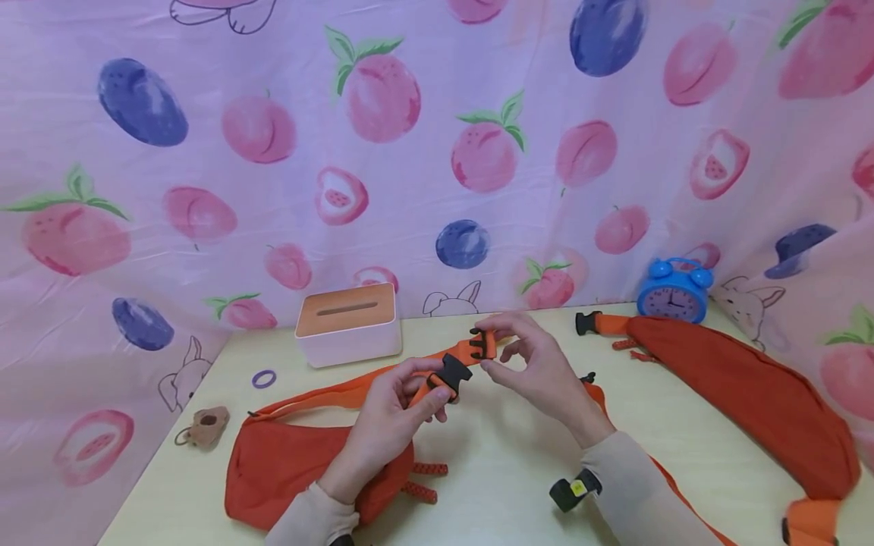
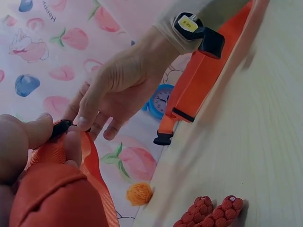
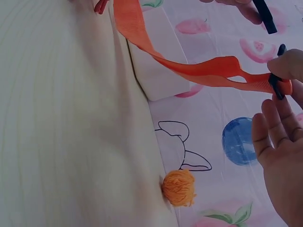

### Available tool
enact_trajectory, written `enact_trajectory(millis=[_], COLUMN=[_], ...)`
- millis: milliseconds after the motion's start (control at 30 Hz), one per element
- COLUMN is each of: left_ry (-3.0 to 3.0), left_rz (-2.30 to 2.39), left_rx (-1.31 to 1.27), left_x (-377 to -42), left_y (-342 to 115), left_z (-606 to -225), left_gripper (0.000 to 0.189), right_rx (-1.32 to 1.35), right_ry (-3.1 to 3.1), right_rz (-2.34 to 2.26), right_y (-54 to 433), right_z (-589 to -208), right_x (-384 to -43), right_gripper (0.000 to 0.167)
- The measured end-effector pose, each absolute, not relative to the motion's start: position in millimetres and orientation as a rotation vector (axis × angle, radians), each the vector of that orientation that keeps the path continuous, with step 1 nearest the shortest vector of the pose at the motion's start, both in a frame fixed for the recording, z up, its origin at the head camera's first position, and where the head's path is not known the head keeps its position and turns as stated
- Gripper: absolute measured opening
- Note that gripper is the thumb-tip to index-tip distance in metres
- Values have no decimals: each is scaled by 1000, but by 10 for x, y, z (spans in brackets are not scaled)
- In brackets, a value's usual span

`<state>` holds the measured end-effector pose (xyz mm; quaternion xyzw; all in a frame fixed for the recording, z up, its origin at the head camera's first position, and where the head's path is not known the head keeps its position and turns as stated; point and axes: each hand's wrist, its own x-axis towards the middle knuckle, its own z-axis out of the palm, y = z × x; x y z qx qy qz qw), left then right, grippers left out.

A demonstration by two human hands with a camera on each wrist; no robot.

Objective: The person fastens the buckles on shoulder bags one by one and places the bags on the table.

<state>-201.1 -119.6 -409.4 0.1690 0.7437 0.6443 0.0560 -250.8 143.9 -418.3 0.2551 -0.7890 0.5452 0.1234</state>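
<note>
A red-orange waist bag [image 1: 293, 462] lies on the table under my left forearm, its braided zipper pulls [image 1: 429, 469] pointing right. My left hand [image 1: 382, 425] pinches the black socket half of its buckle [image 1: 455, 371] between thumb and fingers, with orange webbing running through it. My right hand [image 1: 542, 371] pinches the pronged buckle half [image 1: 483, 344] on the other end of the orange strap [image 1: 334, 394]. The two halves are apart, a short gap between them. In the right wrist view, thumb and fingertips grip the pronged half [image 3: 276, 86] while the strap trails off left.
A second red waist bag [image 1: 737, 387] lies at the right, near a blue alarm clock [image 1: 672, 296]. Part of another orange bag [image 1: 595, 396] shows behind my right forearm. At the back left stand a tissue box [image 1: 348, 345], a purple ring [image 1: 263, 379] and a brown plush keychain [image 1: 208, 427].
</note>
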Motion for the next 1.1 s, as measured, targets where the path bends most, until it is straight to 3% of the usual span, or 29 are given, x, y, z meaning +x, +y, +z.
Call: enact_trajectory(millis=[1100], left_ry=[2417], left_rz=[1865], left_rx=[619], left_x=[-2017], left_y=[-1267], left_z=[-4101], left_gripper=[53], right_rx=[1022], right_ry=[-2401], right_rz=[1509], right_y=[1372], right_z=[-4098], right_x=[-2438], right_gripper=[52])
